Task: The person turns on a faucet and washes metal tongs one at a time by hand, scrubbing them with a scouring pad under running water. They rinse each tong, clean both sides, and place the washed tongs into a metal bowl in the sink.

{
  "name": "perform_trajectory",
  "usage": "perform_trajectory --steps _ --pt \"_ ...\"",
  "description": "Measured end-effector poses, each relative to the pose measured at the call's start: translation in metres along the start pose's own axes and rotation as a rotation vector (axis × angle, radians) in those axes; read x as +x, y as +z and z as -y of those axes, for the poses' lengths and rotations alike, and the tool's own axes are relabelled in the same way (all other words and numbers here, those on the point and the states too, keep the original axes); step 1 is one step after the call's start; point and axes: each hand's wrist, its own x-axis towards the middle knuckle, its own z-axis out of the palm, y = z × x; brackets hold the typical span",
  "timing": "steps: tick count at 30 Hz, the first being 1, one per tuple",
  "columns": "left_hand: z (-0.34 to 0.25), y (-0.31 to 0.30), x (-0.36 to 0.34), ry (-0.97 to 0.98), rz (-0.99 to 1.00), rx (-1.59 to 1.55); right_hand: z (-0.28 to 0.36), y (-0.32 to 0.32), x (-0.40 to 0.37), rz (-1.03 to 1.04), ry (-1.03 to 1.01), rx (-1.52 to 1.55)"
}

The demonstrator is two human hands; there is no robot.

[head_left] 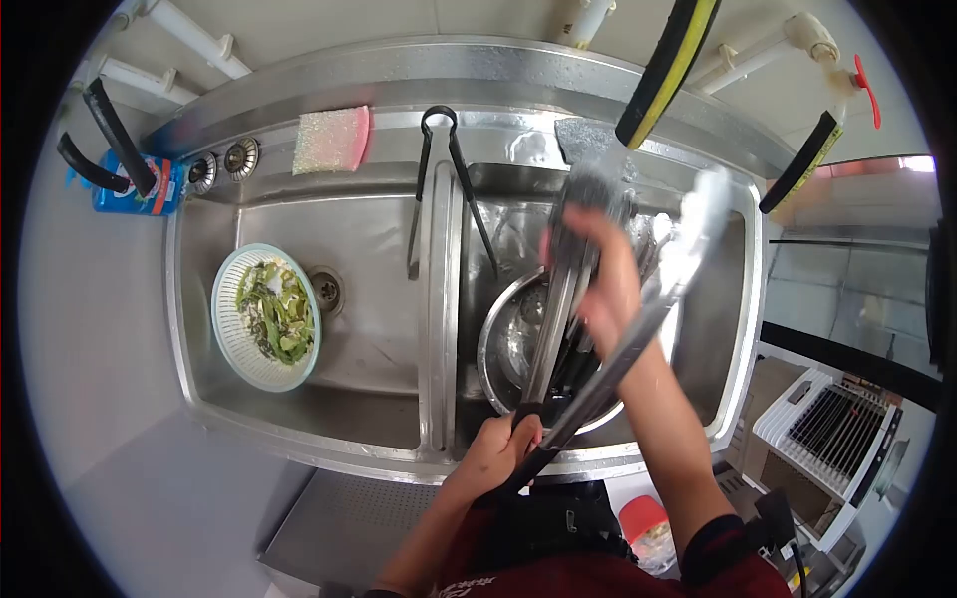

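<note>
Metal tongs (547, 349) are in both hands over the biggest thing in view, a steel sink (359, 407) with 2 basins, on the right side of its divider (439, 329). Their 2 long arms appear spread in a V, with the joined end low and just right of the divider; the long axis runs away from the person, leaning further right of the divider toward the tips, which are blurred. Below them, right of the divider, is a steel bowl (506, 349) with dark utensils inside. Left of the divider sits a pale green colander (223, 317) holding leafy greens (274, 311). A hose (668, 75) hangs right of the divider and runs water near the tips. Smaller black tongs (463, 169) straddle the divider, 1 leg on each side. The left hand (493, 453), nearer the divider, is closed firmly round the dark handle end. The right hand (601, 264), further right of it and nearer the tips, wraps the left arm of the V; motion blur hides how tightly. Left of the divider's far end lies a pink sponge (331, 142).
</note>
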Motion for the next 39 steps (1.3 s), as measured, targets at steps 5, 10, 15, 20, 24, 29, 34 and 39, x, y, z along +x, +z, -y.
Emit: perform_trajectory --steps 5,10,15,20,24,29,34,39 --pt "-0.014 -0.005 0.007 -0.148 -0.070 -0.074 -0.061 -0.034 -0.085 -0.070 0.332 -0.113" --pt "0.008 0.002 -0.013 -0.049 -0.030 0.043 -0.057 -0.048 -0.059 -0.088 0.236 -0.225" --pt "0.012 -0.018 -0.064 -0.147 -0.150 0.125 -0.022 0.003 -0.002 -0.042 -0.123 -0.283" --pt "0.002 -0.078 -0.174 -0.302 -0.267 0.506 -0.016 -0.003 -0.022 -0.011 -0.293 -0.051" --pt "-0.031 -0.093 -0.191 -0.214 -0.472 0.636 -0.072 -0.076 -0.084 0.017 -0.271 -0.705" --pt "-0.086 -0.063 -0.104 -0.110 -0.205 0.736 -0.020 -0.064 -0.151 0.318 -1.287 -1.697" --pt "-0.151 -0.033 -0.021 0.001 0.506 0.815 0.081 -0.031 -0.170 0.405 -0.876 -2.192" --pt "-0.150 -0.017 0.099 0.299 0.190 -0.471 0.126 -0.064 -0.142 -0.093 -0.700 -2.300"
